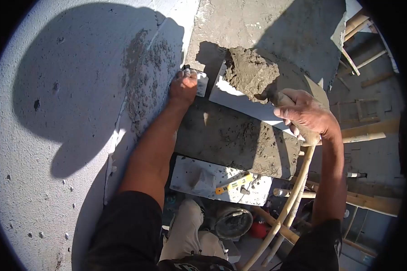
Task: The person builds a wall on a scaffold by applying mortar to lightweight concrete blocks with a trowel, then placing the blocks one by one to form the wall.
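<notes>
- The left hand [183, 86] is closed around a small pale tool [201, 82], flat and whitish, only part of which shows past the fingers; what kind of tool it is cannot be told.
- That hand presses against the edge of a white block wall [54, 135], whose face is smooth but pocked with small holes and pits.
- Just left of the left hand, a rough, grainy smear of grey mortar [147, 77] runs down the wall along a joint line, crumbly and uneven.
- The right hand [303, 115] is clenched on the handle of a trowel [276, 97]; the handle is mostly hidden inside the fist.
- On the trowel's blade, just left of and above the right hand, sits a lump of wet mortar [251, 72], coarse, clotted and dark grey-brown, with a broken, lumpy surface.
- Between the two hands, and below them, lies a grey mortar-coated slab top [230, 135], flat and sandy, with a bright white block edge [244, 106] showing beside it.
- Above the right hand a broad grey rendered surface [276, 27] rises, matt and gritty.
- Far below the hands, a white block [212, 180] carries a yellow spirit level [234, 183], long and narrow.
- Below the right hand, pale round poles [294, 194] cross one another, and a dark round bucket [233, 221] stands beneath them.
- Both arms wear dark short sleeves [126, 230].
</notes>
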`<state>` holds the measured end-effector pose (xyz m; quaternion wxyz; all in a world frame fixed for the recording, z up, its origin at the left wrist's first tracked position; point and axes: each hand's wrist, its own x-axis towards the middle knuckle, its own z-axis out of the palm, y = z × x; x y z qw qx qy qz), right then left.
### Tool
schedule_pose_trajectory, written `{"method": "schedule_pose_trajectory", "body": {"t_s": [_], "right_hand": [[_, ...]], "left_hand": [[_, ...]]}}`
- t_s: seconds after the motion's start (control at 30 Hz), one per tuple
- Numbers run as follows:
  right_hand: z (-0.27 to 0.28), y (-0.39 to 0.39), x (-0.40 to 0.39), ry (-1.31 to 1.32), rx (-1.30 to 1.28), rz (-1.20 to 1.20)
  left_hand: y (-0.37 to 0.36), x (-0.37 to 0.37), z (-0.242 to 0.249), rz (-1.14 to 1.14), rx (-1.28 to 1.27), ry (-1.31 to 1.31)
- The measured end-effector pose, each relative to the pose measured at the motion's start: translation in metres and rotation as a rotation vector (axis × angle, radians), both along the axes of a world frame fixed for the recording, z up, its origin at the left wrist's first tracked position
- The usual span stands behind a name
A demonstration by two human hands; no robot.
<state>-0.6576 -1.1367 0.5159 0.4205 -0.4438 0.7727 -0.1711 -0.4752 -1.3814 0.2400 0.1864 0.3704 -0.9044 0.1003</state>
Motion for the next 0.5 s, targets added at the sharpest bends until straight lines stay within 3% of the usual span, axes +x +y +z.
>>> {"method": "schedule_pose_trajectory", "body": {"t_s": [0.03, 0.07, 0.1, 0.17, 0.3, 0.37, 0.4, 0.5], "right_hand": [[0.002, -0.032, -0.002, 0.093, -0.028, 0.042], [0.001, -0.062, -0.001, 0.195, 0.019, 0.074], [0.0, -0.092, -0.002, 0.3, 0.062, 0.112], [-0.044, -0.143, -0.021, 0.5, 0.001, 0.349], [-0.105, -0.182, -0.024, 0.587, 0.057, 0.293], [-0.085, -0.163, 0.005, 0.535, 0.072, 0.062], [-0.079, -0.146, 0.007, 0.558, -0.08, 0.111], [-0.092, -0.098, -0.002, 0.583, -0.416, -0.073]], "left_hand": [[-0.005, -0.001, -0.011, -0.02, -0.042, 0.047], [-0.003, -0.001, 0.004, -0.017, 0.14, -0.035], [0.0, 0.0, 0.013, -0.004, 0.161, -0.052], [0.006, 0.002, 0.021, 0.016, 0.193, -0.095], [0.012, 0.002, 0.027, 0.059, 0.165, -0.106], [0.013, 0.005, 0.028, 0.037, 0.152, -0.058], [0.011, 0.005, 0.026, 0.026, 0.143, -0.032], [0.001, 0.007, 0.014, -0.084, 0.103, -0.039]]}}
